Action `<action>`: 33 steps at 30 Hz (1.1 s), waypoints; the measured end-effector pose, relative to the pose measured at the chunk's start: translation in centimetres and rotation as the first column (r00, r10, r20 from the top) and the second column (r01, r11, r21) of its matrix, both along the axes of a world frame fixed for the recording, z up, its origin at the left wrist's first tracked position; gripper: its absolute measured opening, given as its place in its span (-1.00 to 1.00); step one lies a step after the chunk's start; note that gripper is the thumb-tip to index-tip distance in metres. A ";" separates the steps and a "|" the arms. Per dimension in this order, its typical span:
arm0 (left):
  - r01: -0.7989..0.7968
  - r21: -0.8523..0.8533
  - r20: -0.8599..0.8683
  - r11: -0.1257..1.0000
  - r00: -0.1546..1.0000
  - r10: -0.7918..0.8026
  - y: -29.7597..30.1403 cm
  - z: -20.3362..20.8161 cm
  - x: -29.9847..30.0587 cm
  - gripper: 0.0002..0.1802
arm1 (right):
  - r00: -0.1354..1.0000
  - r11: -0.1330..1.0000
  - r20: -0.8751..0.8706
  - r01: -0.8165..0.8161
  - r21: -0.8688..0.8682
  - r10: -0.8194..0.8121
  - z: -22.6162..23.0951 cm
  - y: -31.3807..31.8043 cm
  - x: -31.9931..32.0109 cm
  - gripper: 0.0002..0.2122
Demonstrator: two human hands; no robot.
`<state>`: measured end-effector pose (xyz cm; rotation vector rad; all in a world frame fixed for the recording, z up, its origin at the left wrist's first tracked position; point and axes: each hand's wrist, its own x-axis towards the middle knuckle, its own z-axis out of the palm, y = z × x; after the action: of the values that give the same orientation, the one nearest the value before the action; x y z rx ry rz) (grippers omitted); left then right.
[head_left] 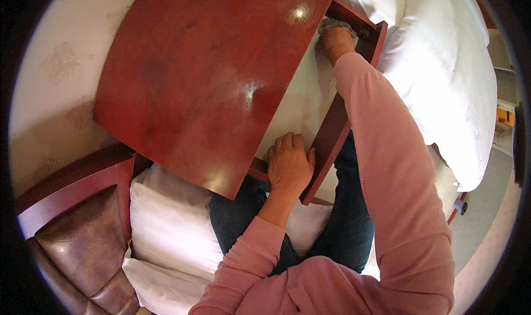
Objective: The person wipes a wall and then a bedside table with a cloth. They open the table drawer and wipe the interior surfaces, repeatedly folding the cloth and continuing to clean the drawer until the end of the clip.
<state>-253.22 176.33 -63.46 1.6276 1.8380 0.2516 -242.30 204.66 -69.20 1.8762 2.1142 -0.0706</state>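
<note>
A dark red wooden drawer (326,145) is pulled out from under a glossy red wooden top (193,77). Its bottom is pale. Deep in the far corner of the drawer, my right hand (338,43) is closed on a crumpled grey cloth (335,23), pressed near the side and front panels. Most of the cloth is hidden under the hand. My left hand (290,163) grips the near side wall of the drawer, fingers reaching over it to the inside and thumb by the front panel.
White bedding (437,77) lies close along the right of the drawer. At lower left are a brown padded headboard (83,243) with a red wooden frame and white pillows or sheets (171,221). A patterned pale wall (61,66) stands at left. My legs are below the drawer.
</note>
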 end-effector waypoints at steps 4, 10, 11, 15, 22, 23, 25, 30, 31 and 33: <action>0.007 -0.015 0.008 1.000 1.000 -0.007 0.1 0.0 -0.1 -0.59 | 0.997 0.999 -0.078 0.015 -0.038 -0.018 2.2 -1.5 0.8 -0.76; 0.001 0.043 0.007 0.999 1.000 -0.002 -0.1 -0.1 0.0 -0.62 | 0.999 0.992 -0.035 -0.043 -0.120 0.039 1.4 -3.4 0.4 -0.77; 0.004 0.025 0.006 1.000 1.000 -0.004 -0.2 -0.1 0.1 -0.62 | 0.994 0.993 -0.089 0.055 -0.108 -0.065 0.9 -3.7 0.1 -0.74; -0.012 0.059 0.008 0.998 1.000 0.012 -0.4 -0.3 0.2 -0.62 | 1.000 0.998 -0.017 0.020 -0.053 -0.021 0.2 -3.9 0.0 -0.79; -0.006 0.107 0.009 0.994 1.000 0.005 -0.7 -0.6 0.5 -0.63 | 0.999 1.000 -0.027 0.030 -0.001 -0.030 0.1 -2.9 0.0 -0.78; -0.010 0.103 0.017 0.995 1.000 0.009 -0.7 -0.5 0.6 -0.64 | 1.000 1.000 0.010 0.009 0.008 -0.010 -0.2 -2.8 -0.1 -0.77; -0.005 0.074 0.024 0.997 1.000 0.003 -0.6 -0.4 0.5 -0.63 | 0.979 0.974 -0.145 0.166 0.154 -0.144 -0.9 -2.6 -0.5 -0.77; 0.018 0.072 0.025 0.997 0.999 -0.020 -0.3 -0.1 0.5 -0.62 | 0.979 0.933 -0.176 0.153 0.326 -0.099 -2.2 -1.5 -1.0 -0.69; 0.015 0.067 0.031 0.998 0.999 -0.017 -0.2 -0.1 0.5 -0.62 | 0.987 0.931 -0.140 0.121 0.344 -0.077 -2.5 -1.3 -1.3 -0.67; 0.006 0.048 0.039 0.999 0.999 -0.008 -0.2 0.0 0.4 -0.63 | 0.990 0.930 -0.118 0.110 0.352 -0.073 -3.0 -0.8 -2.2 -0.64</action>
<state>-252.77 176.13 -63.43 1.6498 1.8100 0.3246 -244.50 203.89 -72.20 2.2198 2.2263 0.2175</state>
